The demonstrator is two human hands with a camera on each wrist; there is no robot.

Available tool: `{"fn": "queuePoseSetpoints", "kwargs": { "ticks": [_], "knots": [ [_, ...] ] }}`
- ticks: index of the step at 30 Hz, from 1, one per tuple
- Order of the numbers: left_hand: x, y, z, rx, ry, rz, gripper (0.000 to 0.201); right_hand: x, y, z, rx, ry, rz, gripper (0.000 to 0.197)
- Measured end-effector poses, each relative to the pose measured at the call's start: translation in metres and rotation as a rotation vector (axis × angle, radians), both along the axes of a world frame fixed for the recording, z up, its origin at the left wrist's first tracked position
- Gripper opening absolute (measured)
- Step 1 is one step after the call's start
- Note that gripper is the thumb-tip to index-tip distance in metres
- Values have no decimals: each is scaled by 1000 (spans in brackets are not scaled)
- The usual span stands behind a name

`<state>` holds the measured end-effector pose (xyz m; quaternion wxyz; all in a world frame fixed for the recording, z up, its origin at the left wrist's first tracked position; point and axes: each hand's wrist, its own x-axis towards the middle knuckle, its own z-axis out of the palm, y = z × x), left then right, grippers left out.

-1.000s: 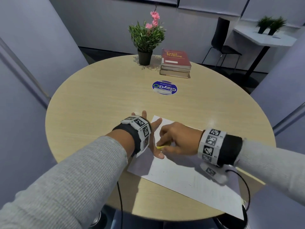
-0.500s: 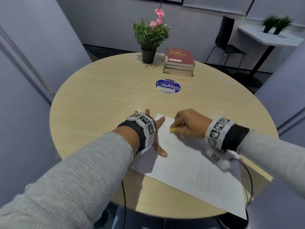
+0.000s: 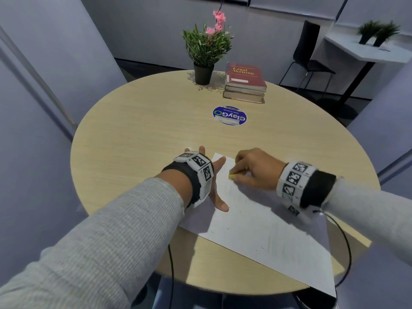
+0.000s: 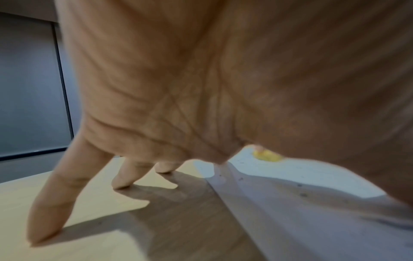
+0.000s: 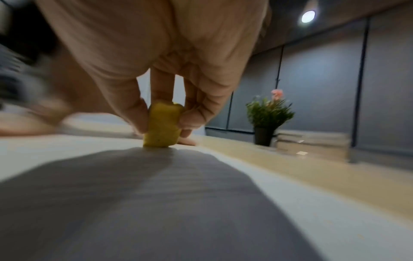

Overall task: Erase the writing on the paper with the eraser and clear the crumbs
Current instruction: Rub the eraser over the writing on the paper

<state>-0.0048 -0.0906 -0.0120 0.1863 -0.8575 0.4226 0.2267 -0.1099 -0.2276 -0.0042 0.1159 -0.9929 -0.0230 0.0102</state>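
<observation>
Our right hand pinches the yellow eraser upright, its lower end on the paper's far-left corner. Most of the sheet runs near and right from there. Our left hand lies spread, flat on its left edge.

A small yellow eraser, worn and rounded, stands on end with its lower face on the far left corner of a white sheet of paper that lies flat and askew on the table, dotted with dark crumbs.
</observation>
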Motion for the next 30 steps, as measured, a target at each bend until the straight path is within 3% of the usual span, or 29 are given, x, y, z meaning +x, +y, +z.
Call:
{"fn": "queuePoseSetpoints", "kwargs": {
  "ticks": [2,4,9,14,18,20,24,30],
  "knots": [
    [0,-1,-1,-1,-8,1,142,-17,23,-3,62,47,163,21],
    [-1,-2,-1,1,-23,-7,142,-18,25,-1,69,100,196,20],
    [0,-2,0,12,3,-2,140,11,-12,3,-36,21,-66,20],
    [5,-3,-5,9,19,-3,147,-19,33,0,42,85,194,21],
    [22,-5,-9,22,4,-75,162,-13,2,14,140,-148,-72,21],
    [29,-2,-3,7,-10,-175,156,-14,-16,22,132,-216,-173,20],
    [36,8,16,-16,26,-187,141,-16,-29,25,103,-167,-288,23],
    [8,8,23,-28,55,-172,134,-2,-6,14,7,10,-221,24]
  ]
}}
